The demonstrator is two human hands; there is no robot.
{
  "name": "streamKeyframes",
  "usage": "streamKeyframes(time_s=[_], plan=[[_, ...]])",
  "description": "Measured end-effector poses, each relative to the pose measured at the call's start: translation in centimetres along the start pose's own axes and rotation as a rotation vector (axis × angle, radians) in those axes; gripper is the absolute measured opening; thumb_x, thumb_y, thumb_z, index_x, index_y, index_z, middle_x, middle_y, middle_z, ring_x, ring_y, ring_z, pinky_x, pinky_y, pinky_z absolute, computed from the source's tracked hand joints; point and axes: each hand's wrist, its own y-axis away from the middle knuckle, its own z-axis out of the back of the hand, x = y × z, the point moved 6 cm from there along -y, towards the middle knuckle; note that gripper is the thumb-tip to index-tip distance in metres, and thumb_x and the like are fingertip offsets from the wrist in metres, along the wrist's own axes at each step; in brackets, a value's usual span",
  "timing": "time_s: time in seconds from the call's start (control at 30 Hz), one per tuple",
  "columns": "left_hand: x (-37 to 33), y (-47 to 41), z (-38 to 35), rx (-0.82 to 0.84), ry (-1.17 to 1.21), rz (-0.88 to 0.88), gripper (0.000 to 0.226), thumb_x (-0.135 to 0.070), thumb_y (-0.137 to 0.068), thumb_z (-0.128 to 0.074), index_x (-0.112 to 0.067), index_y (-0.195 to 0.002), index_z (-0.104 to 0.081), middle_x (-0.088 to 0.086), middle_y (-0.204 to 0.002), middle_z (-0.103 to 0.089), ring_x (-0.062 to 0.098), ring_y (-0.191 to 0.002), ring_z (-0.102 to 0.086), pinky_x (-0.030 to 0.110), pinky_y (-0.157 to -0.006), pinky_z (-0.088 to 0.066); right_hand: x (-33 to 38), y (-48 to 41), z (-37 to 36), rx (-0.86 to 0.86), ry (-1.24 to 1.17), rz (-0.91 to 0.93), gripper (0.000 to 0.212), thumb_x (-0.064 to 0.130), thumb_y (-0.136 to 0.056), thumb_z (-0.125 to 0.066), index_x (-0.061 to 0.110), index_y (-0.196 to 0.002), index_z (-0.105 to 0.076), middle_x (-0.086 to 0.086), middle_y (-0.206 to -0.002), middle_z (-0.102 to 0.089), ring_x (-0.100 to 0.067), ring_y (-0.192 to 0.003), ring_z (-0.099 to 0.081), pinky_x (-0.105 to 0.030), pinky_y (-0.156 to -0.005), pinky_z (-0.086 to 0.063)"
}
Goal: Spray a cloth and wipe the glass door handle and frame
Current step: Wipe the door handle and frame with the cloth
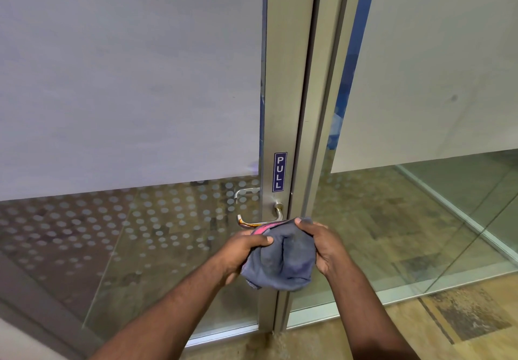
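Cloth [281, 258] gripped by left hand [246, 250] and right hand [322, 243], below door handle [262, 221].

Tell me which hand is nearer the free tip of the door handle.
Left. The left hand grips the cloth just below the free tip of the door handle; the right hand grips the cloth's other side, beyond the handle's pivot end.

A blue sign [280, 171] on the door frame [288, 93] reads "PULL".
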Motion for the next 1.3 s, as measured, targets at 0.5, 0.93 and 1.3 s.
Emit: streamKeyframes(time_s=[0.5,0.93,1.3], plan=[[-1.3,-0.9,0.0,0.016,0.363,-0.058,0.047,-0.006,-0.084,-0.067,0.007,-0.129,-0.062,0.032,-0.128,-0.062,0.039,-0.116,-0.062,0.05,-0.111,-0.045,0.3,2.9,-3.0,0.148,0.109,0.115,0.048,0.043,-0.098,-0.066,0.004,-0.125,-0.07,-0.02,-0.124,-0.072,-0.036,-0.118,-0.069,-0.047,-0.105,-0.051],[-1.5,-3.5,1.0,-0.255,0.331,-0.13,0.036,-0.004,-0.091,-0.071,0.003,-0.126,-0.062,0.029,-0.119,-0.07,0.044,-0.115,-0.067,0.054,-0.105,-0.051,-0.3,2.3,-3.7,0.215,-0.005,0.162,0.048,0.008,-0.085,-0.077,0.001,-0.13,-0.064,-0.022,-0.124,-0.072,-0.038,-0.117,-0.068,-0.046,-0.104,-0.053],[-2.4,-4.3,2.5,-0.36,0.401,-0.201,0.052,0.006,-0.1,-0.054,-0.021,-0.145,-0.053,0.022,-0.117,-0.066,0.033,-0.111,-0.065,0.05,-0.109,-0.048,0.9,1.3,-2.6,-0.048,0.281,0.263,0.092,0.046,-0.068,-0.09,0.026,-0.145,-0.043,-0.013,-0.109,-0.078,-0.025,-0.102,-0.076,-0.039,-0.084,-0.061]])
